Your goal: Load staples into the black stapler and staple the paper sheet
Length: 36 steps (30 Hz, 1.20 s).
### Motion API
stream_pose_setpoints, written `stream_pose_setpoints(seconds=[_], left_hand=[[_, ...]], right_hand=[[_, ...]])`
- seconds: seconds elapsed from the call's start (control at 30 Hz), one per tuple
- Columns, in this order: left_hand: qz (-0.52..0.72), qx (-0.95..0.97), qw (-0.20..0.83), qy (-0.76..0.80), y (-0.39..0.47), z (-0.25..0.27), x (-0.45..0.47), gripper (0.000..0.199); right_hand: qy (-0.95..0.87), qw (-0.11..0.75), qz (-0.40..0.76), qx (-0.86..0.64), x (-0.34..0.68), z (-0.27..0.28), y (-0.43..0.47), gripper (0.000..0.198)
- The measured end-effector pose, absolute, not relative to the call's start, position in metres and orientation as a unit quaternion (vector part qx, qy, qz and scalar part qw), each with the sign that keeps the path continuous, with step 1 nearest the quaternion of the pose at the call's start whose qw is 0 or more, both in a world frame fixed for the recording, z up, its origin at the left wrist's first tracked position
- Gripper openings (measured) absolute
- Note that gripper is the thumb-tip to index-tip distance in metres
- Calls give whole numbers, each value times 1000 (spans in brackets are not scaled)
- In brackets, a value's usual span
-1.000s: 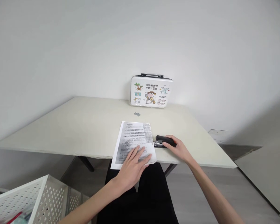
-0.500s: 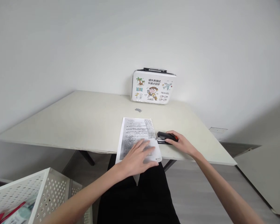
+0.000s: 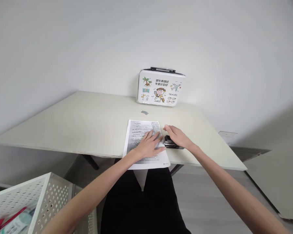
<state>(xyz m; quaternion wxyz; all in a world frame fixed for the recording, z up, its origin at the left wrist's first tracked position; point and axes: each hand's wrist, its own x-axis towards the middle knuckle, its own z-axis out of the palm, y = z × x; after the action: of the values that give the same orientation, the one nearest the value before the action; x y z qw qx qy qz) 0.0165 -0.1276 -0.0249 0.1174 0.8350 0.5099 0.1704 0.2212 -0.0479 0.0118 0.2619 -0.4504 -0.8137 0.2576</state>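
Observation:
My left hand (image 3: 148, 147) lies flat on the printed sheets of paper (image 3: 136, 134), its fingers spread and stretched out. The paper rests at the front of the table, with its lower edge hanging over the side. My right hand (image 3: 180, 136) is closed over the top of a black stapler (image 3: 170, 142) and presses down on it. The stapler's front end meets the right edge of the paper. Most of its upper part is hidden under my right hand.
Several strips of staples (image 3: 144, 112) lie beyond the paper on the white table (image 3: 70, 123). A white case with cartoon prints (image 3: 158, 87) stands against the wall. A perforated white basket (image 3: 53, 195) with various items sits at the lower left.
My right hand has gone from gripping the stapler's rear to pressing on its top. My left hand has moved up the paper, and the sheet's lower right part now lies flat.

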Motion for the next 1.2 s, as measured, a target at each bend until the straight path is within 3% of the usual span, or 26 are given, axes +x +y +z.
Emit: stream_pose_setpoints(seconds=[0.67,1.2], left_hand=[[162,842,109,502,-127,-27,21,74],[139,844,92,511,-125,-24,22,78]], right_hand=[[-847,174,208,-457,208,12,-48,69],[-848,78,160,-499,199,29,-57,56]])
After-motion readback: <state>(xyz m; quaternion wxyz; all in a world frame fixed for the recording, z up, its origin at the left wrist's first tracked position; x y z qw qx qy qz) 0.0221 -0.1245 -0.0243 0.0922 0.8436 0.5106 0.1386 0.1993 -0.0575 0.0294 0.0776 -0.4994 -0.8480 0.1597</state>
